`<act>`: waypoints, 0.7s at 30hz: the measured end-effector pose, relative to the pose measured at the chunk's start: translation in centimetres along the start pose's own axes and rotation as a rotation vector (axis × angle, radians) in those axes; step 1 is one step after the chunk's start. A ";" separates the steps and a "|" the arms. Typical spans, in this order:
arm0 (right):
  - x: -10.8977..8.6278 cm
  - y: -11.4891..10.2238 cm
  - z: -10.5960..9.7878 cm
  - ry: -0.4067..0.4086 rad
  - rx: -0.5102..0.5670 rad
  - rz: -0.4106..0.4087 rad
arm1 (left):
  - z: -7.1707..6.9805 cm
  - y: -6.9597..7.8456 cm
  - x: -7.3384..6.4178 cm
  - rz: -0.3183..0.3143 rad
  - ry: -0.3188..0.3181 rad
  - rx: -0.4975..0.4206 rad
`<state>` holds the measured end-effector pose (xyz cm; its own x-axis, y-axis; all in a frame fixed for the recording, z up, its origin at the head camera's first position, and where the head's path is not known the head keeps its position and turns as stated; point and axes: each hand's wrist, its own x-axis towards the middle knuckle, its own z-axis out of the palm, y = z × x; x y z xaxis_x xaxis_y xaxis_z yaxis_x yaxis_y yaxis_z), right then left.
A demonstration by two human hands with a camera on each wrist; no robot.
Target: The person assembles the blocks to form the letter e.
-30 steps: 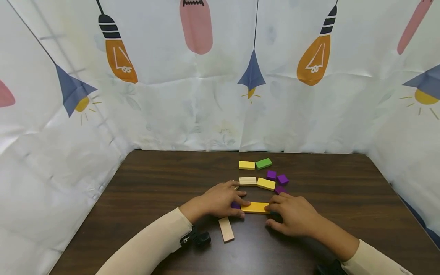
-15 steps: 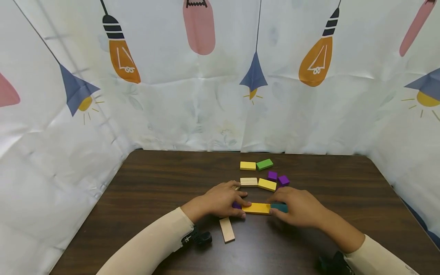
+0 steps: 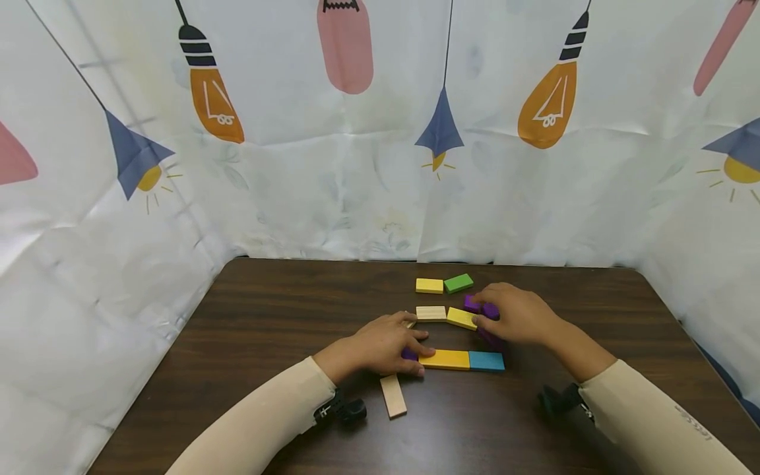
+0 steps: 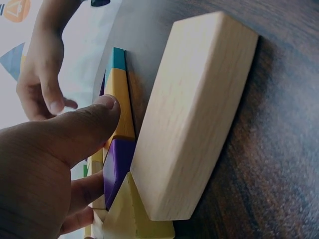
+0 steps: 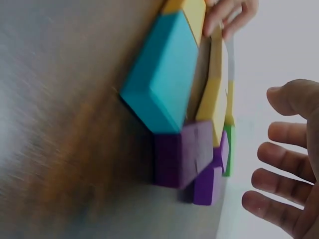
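Note:
My left hand [image 3: 382, 344] lies over the left end of a front row of blocks, fingers extended. It touches the orange-yellow block [image 3: 448, 359] or lies just over it, beside a purple block [image 4: 117, 167] partly hidden by the hand. A blue block [image 3: 487, 361] adjoins the orange-yellow one on the right. Farther right, my right hand [image 3: 522, 313] hovers with spread fingers near several small purple blocks [image 5: 182, 154], holding nothing. Behind the row, a yellow block [image 3: 461, 318] meets a plain wooden block [image 3: 430, 314] end to end.
Another plain wooden block [image 3: 393, 396] lies slanted in front of my left hand, beside a pale yellow block [image 4: 132, 214] in the left wrist view. At the back are a yellow block [image 3: 429, 285] and a green block [image 3: 459, 284]. A printed curtain [image 3: 332, 198] stands behind the dark table [image 3: 285, 297].
My right hand has left the blue block and moved back and slightly right to the purple blocks. The blue block now shows fully. My left hand has stayed in place.

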<state>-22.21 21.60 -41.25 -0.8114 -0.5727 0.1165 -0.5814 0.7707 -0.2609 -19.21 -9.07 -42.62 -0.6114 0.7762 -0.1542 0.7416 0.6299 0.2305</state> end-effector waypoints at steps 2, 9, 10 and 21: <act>0.7 0.5 -0.1 -0.001 -0.007 0.015 | -0.1 0.0 0.0 -0.001 -0.002 0.001; 2.9 1.8 -0.1 -0.027 -0.020 0.068 | -0.2 -0.1 0.1 0.005 0.001 0.007; 3.1 1.9 0.0 -0.035 -0.019 0.072 | -0.2 -0.1 0.1 0.006 0.000 0.005; 5.5 3.2 1.0 -0.077 -0.010 0.086 | 0.0 0.0 0.0 0.016 0.001 0.006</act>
<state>-28.50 20.67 -42.42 -0.8517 -0.5237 0.0197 -0.5106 0.8206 -0.2567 -19.22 -9.08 -42.59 -0.5994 0.7863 -0.1498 0.7532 0.6174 0.2270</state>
